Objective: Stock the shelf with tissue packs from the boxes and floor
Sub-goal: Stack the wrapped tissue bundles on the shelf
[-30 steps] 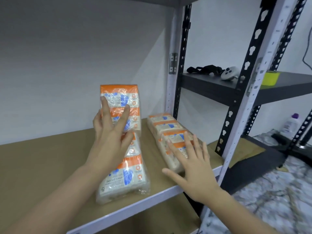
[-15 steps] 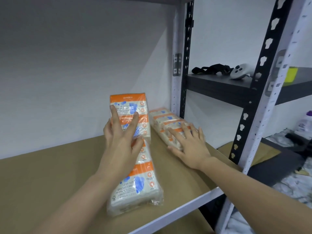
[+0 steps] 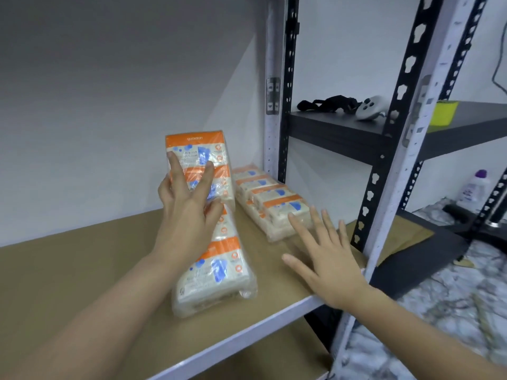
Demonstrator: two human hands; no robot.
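Since half a second ago, the right hand (image 3: 326,259) has pulled back off the flat tissue pack (image 3: 270,200) and now hovers with fingers spread and straight over the shelf board (image 3: 82,267), empty, just short of that pack's near end. Its left partner, the left hand (image 3: 186,215), has hardly shifted: its fingers are straight and splayed, pressing the face of the long tissue pack (image 3: 212,229), which stands tilted, its far end raised toward 12 o'clock and its near end resting on the board near the front edge.

Risk, as I judge it: the long pack is soft, slick film, bending in the middle; held only by flat finger pressure, it could slide down or flop sideways toward 3 o'clock onto the flat pack. Its near end also sits close to the shelf lip, so a push that goes the wrong way could tip it off the front.

Outward from the hands: the flat pack lies at 1 o'clock from the left hand, against the white upright post (image 3: 271,105), which limits any further shove to the right. Beyond the post, at 2 o'clock, a dark shelf (image 3: 343,130) carries a black strap (image 3: 326,102), a white controller (image 3: 370,108) and a yellow cup (image 3: 444,112). A white bottle (image 3: 473,189) stands at 3 o'clock, well apart.
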